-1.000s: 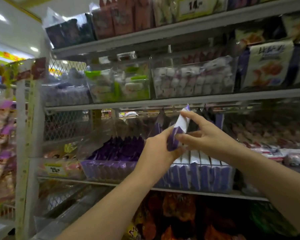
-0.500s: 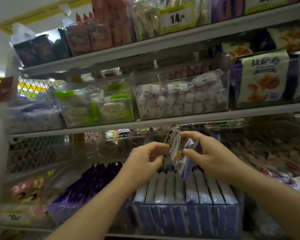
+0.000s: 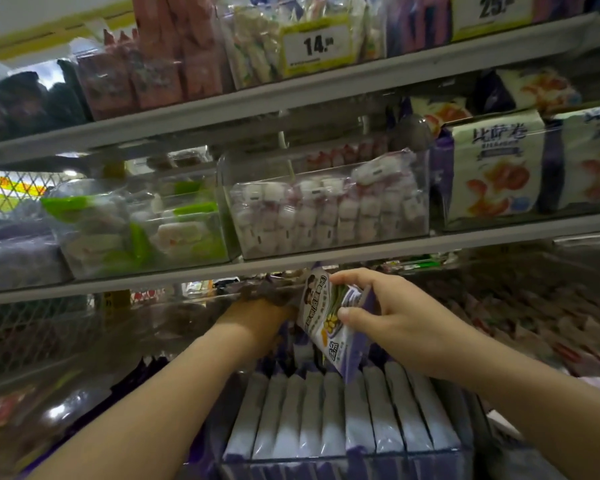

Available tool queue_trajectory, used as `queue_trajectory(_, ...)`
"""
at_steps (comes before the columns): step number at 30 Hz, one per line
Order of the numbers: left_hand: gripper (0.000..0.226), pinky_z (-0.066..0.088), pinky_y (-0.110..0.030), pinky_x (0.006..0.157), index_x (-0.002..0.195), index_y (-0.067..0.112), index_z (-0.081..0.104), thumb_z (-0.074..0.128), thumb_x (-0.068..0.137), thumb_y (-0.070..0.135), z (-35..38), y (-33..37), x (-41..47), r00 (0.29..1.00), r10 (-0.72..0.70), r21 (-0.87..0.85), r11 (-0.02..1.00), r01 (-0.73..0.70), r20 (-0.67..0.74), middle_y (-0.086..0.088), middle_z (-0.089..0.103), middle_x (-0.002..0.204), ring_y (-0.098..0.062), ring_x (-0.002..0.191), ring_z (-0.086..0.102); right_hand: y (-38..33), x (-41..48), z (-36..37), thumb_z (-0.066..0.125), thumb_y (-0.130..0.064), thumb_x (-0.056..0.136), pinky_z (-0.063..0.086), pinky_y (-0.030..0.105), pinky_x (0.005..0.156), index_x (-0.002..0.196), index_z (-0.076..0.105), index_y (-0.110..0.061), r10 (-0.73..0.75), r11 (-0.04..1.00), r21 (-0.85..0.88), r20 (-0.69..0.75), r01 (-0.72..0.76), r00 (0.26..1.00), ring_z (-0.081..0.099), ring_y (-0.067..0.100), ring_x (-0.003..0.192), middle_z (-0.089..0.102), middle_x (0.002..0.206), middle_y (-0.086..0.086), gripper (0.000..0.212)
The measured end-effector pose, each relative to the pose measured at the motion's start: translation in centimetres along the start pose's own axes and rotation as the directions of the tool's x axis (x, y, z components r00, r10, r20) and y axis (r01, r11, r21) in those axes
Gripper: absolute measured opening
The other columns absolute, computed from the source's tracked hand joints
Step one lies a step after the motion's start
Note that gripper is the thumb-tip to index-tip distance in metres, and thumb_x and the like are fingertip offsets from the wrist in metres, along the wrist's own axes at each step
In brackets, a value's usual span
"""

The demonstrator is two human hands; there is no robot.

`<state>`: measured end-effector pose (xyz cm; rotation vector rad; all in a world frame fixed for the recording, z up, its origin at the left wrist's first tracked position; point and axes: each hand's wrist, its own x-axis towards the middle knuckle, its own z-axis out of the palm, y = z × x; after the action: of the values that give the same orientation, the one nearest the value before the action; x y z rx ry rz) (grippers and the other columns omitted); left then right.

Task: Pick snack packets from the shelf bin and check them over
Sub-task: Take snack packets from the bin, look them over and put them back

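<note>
My right hand (image 3: pixel 388 317) pinches a white and purple snack packet (image 3: pixel 328 323) between thumb and fingers, tilted, with its printed face toward me. It hangs just above a clear shelf bin (image 3: pixel 343 467) packed with a row of several matching packets (image 3: pixel 326 417) standing on edge. My left hand (image 3: pixel 257 320) reaches into the back of that bin, left of the held packet. Its fingers are hidden behind the packet and the dark packets under the shelf.
A grey shelf edge (image 3: pixel 222 275) runs right above my hands. On it stand clear bins of white-pink packets (image 3: pixel 326 206) and green packets (image 3: pixel 136 230), and boxed snacks (image 3: pixel 496 168) at the right. Wire mesh (image 3: pixel 32 327) closes the left side.
My left hand has let go of the packet and gone deeper into the bin. My right hand keeps the packet, now turned face out. The view has moved closer.
</note>
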<state>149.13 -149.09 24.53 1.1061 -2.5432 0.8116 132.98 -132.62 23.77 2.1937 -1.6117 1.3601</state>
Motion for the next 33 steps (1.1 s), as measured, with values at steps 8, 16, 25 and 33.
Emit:
queue_trajectory(8,0.045,0.042,-0.03,0.091,0.132,0.03,0.056,0.061,0.089,0.016,0.7,-1.2,-1.5,0.952,-0.178,-0.352,0.932,0.083,-0.249,-0.008,0.059,0.124,-0.028,0.113,0.056,-0.2,1.5,2.7,0.058,-0.026,0.094,0.049,0.023,0.062,0.135,0.049,-0.025,0.036,0.998,0.053,0.022,-0.037,0.999,0.056,-0.001,0.057,0.055,0.069,-0.01,0.043)
queue_trajectory(16,0.048,0.038,-0.032,0.101,0.138,0.031,0.048,0.056,0.093,0.02,1.2,-1.3,-1.5,0.935,-0.183,-0.299,0.95,0.089,-0.304,-0.003,0.054,0.135,-0.027,0.125,0.047,-0.3,5.2,4.2,0.055,-0.021,0.091,0.044,0.023,0.052,0.075,0.058,-0.006,0.213,0.968,-0.143,0.021,-0.208,0.977,0.051,0.012,0.057,0.056,0.067,0.003,0.022)
queue_trajectory(25,0.049,0.036,-0.035,0.106,0.14,0.034,0.042,0.052,0.094,0.02,1.4,-1.7,-0.9,0.953,-0.21,-0.279,0.949,0.145,-0.217,-0.002,0.049,0.141,-0.028,0.132,0.041,1.1,9.8,8.2,0.055,-0.022,0.092,0.053,0.033,0.081,0.116,0.061,-0.011,0.289,0.847,-0.505,0.176,-0.165,0.941,0.062,0.026,0.097,0.063,0.109,0.01,0.027)
queue_trajectory(33,0.06,0.038,-0.035,0.104,0.138,0.043,0.039,0.061,0.088,0.019,2.3,-2.0,-0.5,0.959,-0.224,-0.323,0.933,0.159,-0.176,-0.001,0.052,0.14,-0.028,0.129,0.045,3.7,10.3,9.0,0.056,-0.022,0.092,0.046,0.039,0.099,0.126,0.058,-0.013,0.109,0.897,-0.442,0.202,-0.008,0.973,0.057,0.027,0.117,0.06,0.128,0.009,0.036)
